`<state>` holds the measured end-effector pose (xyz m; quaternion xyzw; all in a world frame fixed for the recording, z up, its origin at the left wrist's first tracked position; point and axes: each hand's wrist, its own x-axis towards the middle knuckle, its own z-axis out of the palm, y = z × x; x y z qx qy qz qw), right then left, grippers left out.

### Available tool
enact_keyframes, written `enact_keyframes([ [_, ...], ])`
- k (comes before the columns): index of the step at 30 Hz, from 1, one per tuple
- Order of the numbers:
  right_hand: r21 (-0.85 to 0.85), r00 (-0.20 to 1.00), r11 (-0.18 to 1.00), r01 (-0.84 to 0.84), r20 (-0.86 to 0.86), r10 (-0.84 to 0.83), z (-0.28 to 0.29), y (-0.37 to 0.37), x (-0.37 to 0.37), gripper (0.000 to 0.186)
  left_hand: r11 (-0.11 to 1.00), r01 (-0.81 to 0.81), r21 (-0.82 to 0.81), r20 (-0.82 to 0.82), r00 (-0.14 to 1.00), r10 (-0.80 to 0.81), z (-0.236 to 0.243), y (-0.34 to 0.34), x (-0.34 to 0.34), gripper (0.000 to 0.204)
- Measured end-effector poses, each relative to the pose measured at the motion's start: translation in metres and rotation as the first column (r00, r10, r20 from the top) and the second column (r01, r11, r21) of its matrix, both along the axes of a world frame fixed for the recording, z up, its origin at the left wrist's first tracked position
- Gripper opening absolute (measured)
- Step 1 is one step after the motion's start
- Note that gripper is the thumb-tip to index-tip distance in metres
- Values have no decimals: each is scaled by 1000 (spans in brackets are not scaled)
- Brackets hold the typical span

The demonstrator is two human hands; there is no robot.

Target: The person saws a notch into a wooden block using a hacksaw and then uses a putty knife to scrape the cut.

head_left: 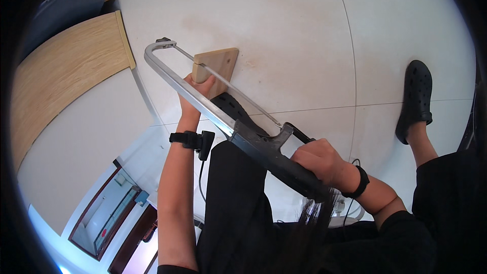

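Note:
My right hand is wrapped around the black handle of a hacksaw with a silver tubular frame. The saw slants from the lower right up to the upper left. Its thin blade lies across a pale wooden board, at a small notch in the board's upper left edge. Gripping that board near its left end is my left hand, partly hidden behind the saw frame. The board stands tilted above the floor, next to my black clog.
Faint sawdust marks the tiled floor. To the left are a wood-topped furniture panel and dark blue upholstered furniture. My other black clog rests at the right. A cable hangs from a device on my left wrist.

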<state>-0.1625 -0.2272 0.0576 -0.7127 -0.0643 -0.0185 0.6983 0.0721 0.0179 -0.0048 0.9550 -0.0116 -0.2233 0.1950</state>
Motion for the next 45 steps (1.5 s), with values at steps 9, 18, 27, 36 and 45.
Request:
enact_keyframes([
  [9,-42,999,998,-38,0,38,-1,-4,-5,12,994,84,66,14,996,-85,3,1,4,41],
  [18,49,987,990,129,88,-133,-6,31,41,14,914,390,112,64,915,-399,19,-27,-35,23],
  [27,147,929,931,333,119,-351,-21,62,120,23,907,41,-420,-57,996,-72,-47,43,-30,31],
  [36,99,962,963,252,85,-260,-29,63,110,22,915,90,-394,-12,995,-103,-49,35,-5,27],
  [45,60,952,961,270,130,-275,-32,61,131,29,883,113,-456,61,994,-96,-51,36,13,32],
])
